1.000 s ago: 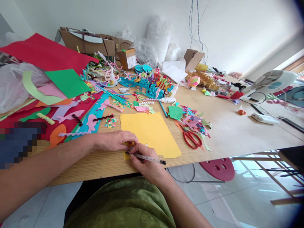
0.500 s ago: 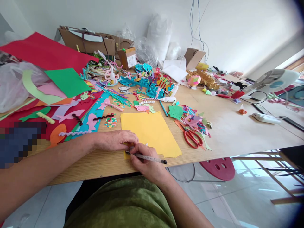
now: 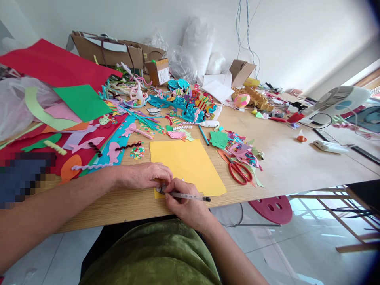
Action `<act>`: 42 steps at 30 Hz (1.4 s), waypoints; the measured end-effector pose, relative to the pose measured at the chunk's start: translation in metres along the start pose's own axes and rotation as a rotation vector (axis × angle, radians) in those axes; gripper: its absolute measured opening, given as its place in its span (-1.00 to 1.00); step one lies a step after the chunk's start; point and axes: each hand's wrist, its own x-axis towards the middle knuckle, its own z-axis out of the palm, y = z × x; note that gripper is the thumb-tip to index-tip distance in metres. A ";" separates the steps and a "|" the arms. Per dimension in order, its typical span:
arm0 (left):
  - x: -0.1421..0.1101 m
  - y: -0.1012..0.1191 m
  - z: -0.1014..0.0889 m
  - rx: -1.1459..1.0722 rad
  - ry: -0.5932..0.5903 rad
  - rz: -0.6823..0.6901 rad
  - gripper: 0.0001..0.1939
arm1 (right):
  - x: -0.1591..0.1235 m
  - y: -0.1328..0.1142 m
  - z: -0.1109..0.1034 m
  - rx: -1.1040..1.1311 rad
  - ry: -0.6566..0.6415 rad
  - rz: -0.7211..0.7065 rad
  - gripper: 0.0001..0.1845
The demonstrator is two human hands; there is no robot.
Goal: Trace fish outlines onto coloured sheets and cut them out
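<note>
A sheet of yellow paper [image 3: 185, 156] lies flat near the table's front edge. On its lower left part is a small white and grey paper cutout [image 3: 160, 189], mostly covered by my fingers. My left hand [image 3: 152, 175] presses it down with curled fingers. In my right hand [image 3: 184, 204] a clear-barrelled pen with a black end [image 3: 194, 196] is pinched, its tip at the cutout beside my left fingertips. Red-handled scissors [image 3: 240, 171] rest to the right of the yellow sheet.
Paper fish [image 3: 71, 168] and coloured sheets spread over the left side. Paper scraps [image 3: 243, 150] lie right of the yellow sheet. Glue bottles [image 3: 210, 124], craft pieces, cardboard boxes [image 3: 157, 71] and plastic bags fill the back. A white fan [image 3: 341, 99] stands far right.
My right hand and the pen have shifted slightly to the right, showing a little more of the cutout. My left hand stays pressed in nearly the same spot.
</note>
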 end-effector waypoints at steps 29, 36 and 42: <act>0.001 0.001 0.002 0.061 -0.013 0.003 -0.79 | 0.000 -0.001 -0.001 0.031 -0.008 0.027 -0.92; 0.000 0.001 0.002 0.076 -0.007 -0.014 -0.78 | -0.002 0.001 -0.005 0.049 -0.009 0.024 -0.91; -0.001 0.000 0.004 0.082 0.007 -0.016 -0.80 | -0.003 0.002 -0.006 0.126 -0.021 0.060 -0.96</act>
